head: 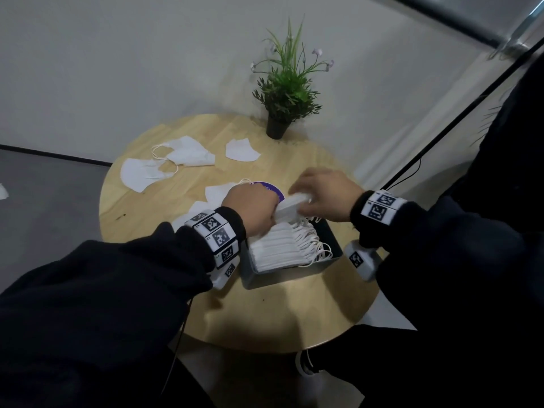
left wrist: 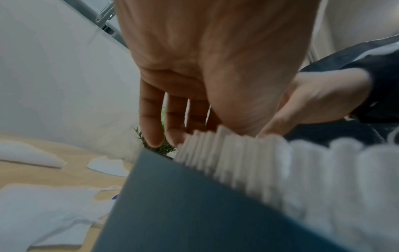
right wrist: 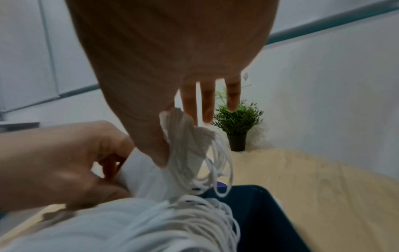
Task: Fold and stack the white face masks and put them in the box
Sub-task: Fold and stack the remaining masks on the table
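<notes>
A small bundle of folded white face masks (head: 293, 205) is pinched between left hand (head: 250, 206) and right hand (head: 325, 192) above the dark rectangular box (head: 294, 275), at the round wooden counter's (head: 265, 319) 4 o'clock. Dangling ear loops may be snagged on the packed row, leaving the bundle splayed.

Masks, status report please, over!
Both hands, left hand and right hand, hold a folded bundle over the box. Box nearly full. Loose masks remain on table.

Round wooden table (head: 153, 213): masks (head: 141, 175), box (head: 282, 278), plant (head: 285, 92).
</notes>
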Motion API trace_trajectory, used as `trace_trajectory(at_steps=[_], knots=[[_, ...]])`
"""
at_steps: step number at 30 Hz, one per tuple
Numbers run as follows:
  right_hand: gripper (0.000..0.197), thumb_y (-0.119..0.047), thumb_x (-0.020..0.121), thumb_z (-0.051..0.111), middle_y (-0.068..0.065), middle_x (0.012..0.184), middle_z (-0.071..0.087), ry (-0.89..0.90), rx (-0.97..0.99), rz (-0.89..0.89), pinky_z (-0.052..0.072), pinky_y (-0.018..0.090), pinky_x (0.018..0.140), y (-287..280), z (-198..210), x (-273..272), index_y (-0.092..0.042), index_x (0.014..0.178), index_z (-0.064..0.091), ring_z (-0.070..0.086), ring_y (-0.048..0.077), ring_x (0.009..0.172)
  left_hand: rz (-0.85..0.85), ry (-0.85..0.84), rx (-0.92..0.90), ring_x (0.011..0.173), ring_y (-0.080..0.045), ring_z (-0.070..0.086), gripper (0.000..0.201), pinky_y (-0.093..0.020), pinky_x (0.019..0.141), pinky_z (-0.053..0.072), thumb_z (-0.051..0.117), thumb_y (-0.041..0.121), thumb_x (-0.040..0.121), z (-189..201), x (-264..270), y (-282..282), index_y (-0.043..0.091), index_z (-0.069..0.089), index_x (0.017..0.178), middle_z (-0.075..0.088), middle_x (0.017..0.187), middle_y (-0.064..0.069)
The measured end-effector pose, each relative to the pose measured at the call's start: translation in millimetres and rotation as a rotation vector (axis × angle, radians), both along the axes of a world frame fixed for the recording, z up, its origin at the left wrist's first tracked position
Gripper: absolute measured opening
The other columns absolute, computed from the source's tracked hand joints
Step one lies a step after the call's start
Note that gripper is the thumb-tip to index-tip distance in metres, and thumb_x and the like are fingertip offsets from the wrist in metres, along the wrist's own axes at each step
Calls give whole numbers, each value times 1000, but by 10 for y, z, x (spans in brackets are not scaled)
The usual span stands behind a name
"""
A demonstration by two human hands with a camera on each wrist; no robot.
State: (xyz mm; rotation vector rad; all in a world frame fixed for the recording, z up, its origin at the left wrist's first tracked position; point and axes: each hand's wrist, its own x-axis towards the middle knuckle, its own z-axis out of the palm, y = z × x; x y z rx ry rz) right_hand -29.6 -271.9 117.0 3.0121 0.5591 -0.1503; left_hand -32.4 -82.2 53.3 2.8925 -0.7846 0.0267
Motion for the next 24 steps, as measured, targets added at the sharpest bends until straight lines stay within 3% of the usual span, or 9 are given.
trace_trajectory(at_steps=[3, 5, 8, 10, 13, 15, 18, 21, 24], knots=[[29, -37, 83, 75, -7, 100, 71, 124, -66, -78, 48, 36, 87, -44, -96, 145, -33, 112, 73, 64, 20, 100, -29, 18, -34, 99, -29, 61, 5, -33, 75, 26, 57, 22, 95, 7, -5, 14, 27, 60, 94, 60, 86, 2], [26, -33, 81, 81, -8, 93, 69, 198, -47, -101, 49, 32, 80, -131, -189, 215, -30, 107, 77, 63, 18, 93, -61, 38, -66, 96, -28, 61, 13, -32, 74, 29, 56, 22, 97, -14, -3, 21, 26, 65, 106, 63, 88, 2], [16, -39, 80, 83, -9, 103, 65, 199, -30, -96, 47, 36, 89, -271, -417, 257, -34, 95, 79, 56, 18, 103, -124, 81, -43, 81, -24, 54, 17, -32, 65, 33, 54, 17, 96, -24, -11, 14, 26, 68, 101, 51, 77, 6], [9, -39, 83, 81, -9, 115, 63, 161, -54, -55, 45, 41, 95, -322, -564, 246, -36, 92, 81, 50, 19, 109, -144, 84, -3, 80, -24, 53, 18, -32, 64, 34, 55, 15, 95, -6, -26, 12, 28, 67, 94, 51, 77, 6], [15, -32, 91, 71, -8, 129, 64, 147, -105, -33, 43, 41, 101, -381, -738, 202, -36, 99, 83, 50, 23, 119, -189, 72, 65, 74, -27, 49, 21, -30, 58, 32, 57, 7, 87, 28, -42, 7, 22, 55, 72, 43, 64, 5], [18, -33, 94, 68, -8, 129, 67, 156, -75, -59, 45, 40, 100, -404, -809, 164, -38, 103, 82, 55, 24, 118, -225, 82, 118, 71, -28, 48, 28, -30, 56, 34, 55, 3, 83, 47, -42, 0, 19, 45, 63, 41, 62, 4], [20, -35, 95, 65, -6, 115, 73, 170, -40, -86, 51, 42, 93, -407, -854, 115, -42, 106, 81, 63, 25, 105, -229, 119, 179, 78, -30, 49, 26, -35, 66, 40, 50, 5, 92, 66, -48, -25, 17, 45, 70, 46, 75, 0], [21, -35, 92, 66, -5, 112, 75, 219, 57, -141, 55, 41, 91, -439, -871, 86, -41, 106, 81, 66, 23, 99, -245, 92, 234, 93, -34, 59, 17, -37, 70, 43, 47, 8, 99, 82, -71, -48, 15, 62, 99, 52, 89, -6], [18, -31, 88, 74, -4, 110, 78, 296, 183, -214, 55, 36, 93, -533, -875, 82, -33, 104, 82, 68, 18, 100, -249, 133, 188, 78, -29, 53, 19, -34, 63, 41, 51, 3, 90, 64, -46, 24, 19, 61, 86, 49, 72, 0]])
